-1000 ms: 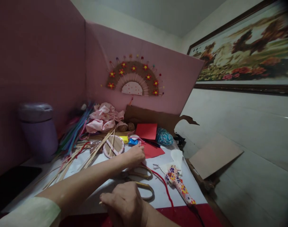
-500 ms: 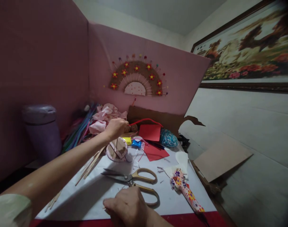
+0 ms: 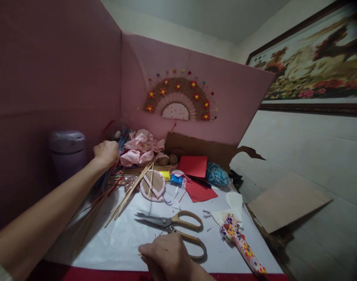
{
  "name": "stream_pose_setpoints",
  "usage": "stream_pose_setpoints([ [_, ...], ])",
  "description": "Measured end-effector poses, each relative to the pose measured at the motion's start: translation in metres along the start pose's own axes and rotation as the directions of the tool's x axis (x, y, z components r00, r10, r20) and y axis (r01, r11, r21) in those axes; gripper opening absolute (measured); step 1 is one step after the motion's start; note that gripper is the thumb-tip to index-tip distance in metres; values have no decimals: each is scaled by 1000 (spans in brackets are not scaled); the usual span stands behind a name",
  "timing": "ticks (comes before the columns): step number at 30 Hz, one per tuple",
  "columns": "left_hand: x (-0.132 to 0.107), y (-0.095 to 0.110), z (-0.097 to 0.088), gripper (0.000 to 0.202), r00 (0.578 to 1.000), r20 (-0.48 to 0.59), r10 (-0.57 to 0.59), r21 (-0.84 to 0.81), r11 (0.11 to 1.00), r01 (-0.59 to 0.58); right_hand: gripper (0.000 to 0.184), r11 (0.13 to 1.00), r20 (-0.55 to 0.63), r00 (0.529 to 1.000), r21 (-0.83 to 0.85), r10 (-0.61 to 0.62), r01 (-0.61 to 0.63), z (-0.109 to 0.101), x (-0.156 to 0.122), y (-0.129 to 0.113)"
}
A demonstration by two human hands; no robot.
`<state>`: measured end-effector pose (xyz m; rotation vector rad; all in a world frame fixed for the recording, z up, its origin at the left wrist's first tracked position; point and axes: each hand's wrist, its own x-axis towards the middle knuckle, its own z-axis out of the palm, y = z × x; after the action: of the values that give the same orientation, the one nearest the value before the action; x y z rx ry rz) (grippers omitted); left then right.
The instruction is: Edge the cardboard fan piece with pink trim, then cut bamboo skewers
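White sheet (image 3: 124,238) bare between scissors (image 3: 170,223), sticks (image 3: 131,192)

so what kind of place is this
Probably a home craft corner: scissors, wooden sticks and pink fabric lie on a paper-covered table, and a handmade fan decoration is fixed to the pink board behind.

Left arm outstretched, left hand (image 3: 106,153) fisted well beyond the gold-handled steel scissors (image 3: 178,226); right hand (image 3: 166,255) rests knuckles-up, fingers curled, just before their handles.
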<state>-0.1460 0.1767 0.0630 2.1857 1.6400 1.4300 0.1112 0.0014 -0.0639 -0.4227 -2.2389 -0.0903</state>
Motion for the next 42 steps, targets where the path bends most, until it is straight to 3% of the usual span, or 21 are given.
stream_pose_setpoints([
  [3,-13,11,4,35,991,26,-134,63,989,132,16,999,46,999,32,27,-28,-6,3,-4],
  [7,-35,36,26,24,938,237,-253,48,967,249,21,996,65,995,36,80,-83,-15,7,-9],
  [11,-58,58,58,41,785,496,-370,-16,901,434,20,994,94,991,38,94,-98,-17,8,-10],
  [14,-68,72,72,36,681,599,-421,-81,814,575,21,994,103,990,37,100,-104,-18,7,-9],
  [18,-80,94,65,29,587,703,-402,-184,694,696,25,992,36,993,55,116,-118,-21,8,-11],
  [20,-90,104,56,21,544,760,-356,-220,647,730,27,980,-74,979,77,190,-184,-22,8,-13],
  [22,-102,110,48,18,505,813,-291,-252,606,754,23,952,-173,937,105,304,-289,-23,9,-14],
  [24,-112,112,45,19,534,802,-265,-312,577,755,18,911,-207,887,86,413,-404,-23,9,-11],
  [27,-122,105,51,20,678,662,-320,-417,594,688,18,849,-144,860,-149,489,-508,-21,8,-2],
  [30,-127,95,63,23,803,492,-337,-537,608,584,16,779,-32,856,-398,516,-484,-19,5,9],
  [32,-131,91,68,23,856,400,-326,-608,605,514,13,753,25,847,-471,531,-459,-19,4,14],
  [38,-150,97,63,24,927,318,-199,-700,610,372,13,734,26,846,-511,532,-446,-26,5,23],
  [41,-157,103,59,21,942,318,-108,-700,643,311,18,745,-72,867,-479,493,-464,-39,10,21],
  [42,-158,104,59,20,942,325,-87,-695,654,300,17,791,-141,892,-418,429,-446,-44,13,18],
])
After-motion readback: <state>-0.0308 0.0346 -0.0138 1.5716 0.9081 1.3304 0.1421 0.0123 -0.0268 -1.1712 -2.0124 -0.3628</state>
